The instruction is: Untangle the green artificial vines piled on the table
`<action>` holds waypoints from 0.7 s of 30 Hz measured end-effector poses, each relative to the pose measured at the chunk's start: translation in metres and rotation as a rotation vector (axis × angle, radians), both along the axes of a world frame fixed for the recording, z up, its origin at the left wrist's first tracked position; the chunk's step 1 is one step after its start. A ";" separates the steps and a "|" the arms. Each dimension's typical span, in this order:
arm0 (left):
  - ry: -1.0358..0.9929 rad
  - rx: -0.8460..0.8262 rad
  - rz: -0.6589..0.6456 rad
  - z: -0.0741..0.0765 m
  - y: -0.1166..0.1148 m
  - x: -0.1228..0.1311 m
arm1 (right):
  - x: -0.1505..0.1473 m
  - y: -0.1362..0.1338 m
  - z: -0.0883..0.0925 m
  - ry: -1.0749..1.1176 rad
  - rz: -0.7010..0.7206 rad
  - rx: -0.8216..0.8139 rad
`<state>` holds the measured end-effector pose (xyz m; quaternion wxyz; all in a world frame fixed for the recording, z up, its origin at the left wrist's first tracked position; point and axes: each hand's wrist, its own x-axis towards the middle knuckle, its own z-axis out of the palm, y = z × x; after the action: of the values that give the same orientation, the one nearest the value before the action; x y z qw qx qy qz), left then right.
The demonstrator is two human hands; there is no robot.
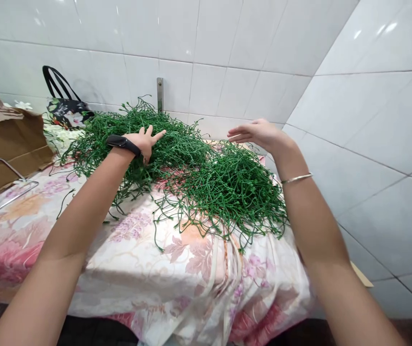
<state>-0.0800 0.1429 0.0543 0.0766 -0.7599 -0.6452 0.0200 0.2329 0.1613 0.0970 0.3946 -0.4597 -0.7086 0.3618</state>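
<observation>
Two heaps of thin green artificial stems lie side by side in the head view. My left hand (146, 142), with a black band on its wrist, rests against the larger left heap (180, 139), fingers spread apart. Above the back edge of the right heap (242, 185) hovers my right hand (258, 132), a silver bangle on that forearm. Its fingers stretch out to the left, and nothing shows in them. Loose stem ends trail from both heaps onto the flowered cloth (127, 254).
A cardboard box (11, 139) and a bent metal wire frame (7, 163) stand at the left. Behind them are white flowers (60, 137) and a black floral bag (67, 113). A metal bracket (160, 93) is on the tiled wall (213, 86). Another tiled wall (371, 144) closes off the right side.
</observation>
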 end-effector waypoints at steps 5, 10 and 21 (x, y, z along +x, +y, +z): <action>0.026 -0.061 -0.030 0.006 0.001 -0.017 | -0.037 -0.051 0.017 -0.318 0.060 0.261; 0.007 0.125 -0.135 0.008 0.000 -0.031 | -0.065 -0.065 0.007 -0.644 0.199 0.382; -0.600 0.597 -0.046 -0.001 0.021 -0.054 | -0.123 -0.010 -0.018 -0.881 0.220 0.409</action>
<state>-0.1344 0.1634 0.0529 0.1028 -0.6906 -0.5993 -0.3915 0.1102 0.1514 0.0791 0.0993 -0.4046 -0.9087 0.0264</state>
